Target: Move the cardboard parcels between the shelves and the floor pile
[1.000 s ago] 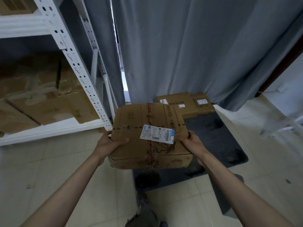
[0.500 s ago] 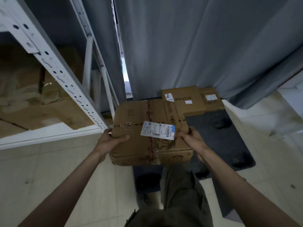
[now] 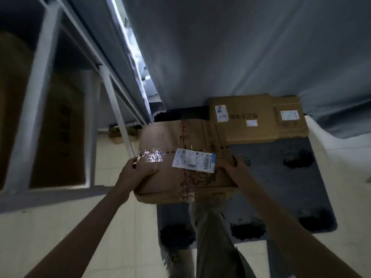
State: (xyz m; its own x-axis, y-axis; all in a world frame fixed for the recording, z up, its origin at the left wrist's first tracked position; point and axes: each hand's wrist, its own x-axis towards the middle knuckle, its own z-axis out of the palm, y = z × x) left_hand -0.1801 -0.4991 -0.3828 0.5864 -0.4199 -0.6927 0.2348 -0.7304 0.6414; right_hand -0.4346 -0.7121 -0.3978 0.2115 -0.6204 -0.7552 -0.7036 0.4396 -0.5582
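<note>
We hold the taped parcel point(image 3: 184, 161) in the air, left hand point(image 3: 134, 173) and right hand point(image 3: 233, 170) gripping its sides, before the floor parcels point(image 3: 259, 119); its underside is hidden from us.

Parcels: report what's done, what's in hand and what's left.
Done: two parcels lie on the mat by the curtain. In hand: a labelled parcel, left hand and right hand each with a grip on a side, held above the mat. Left: setting it down; the shelf holds more cardboard.
</note>
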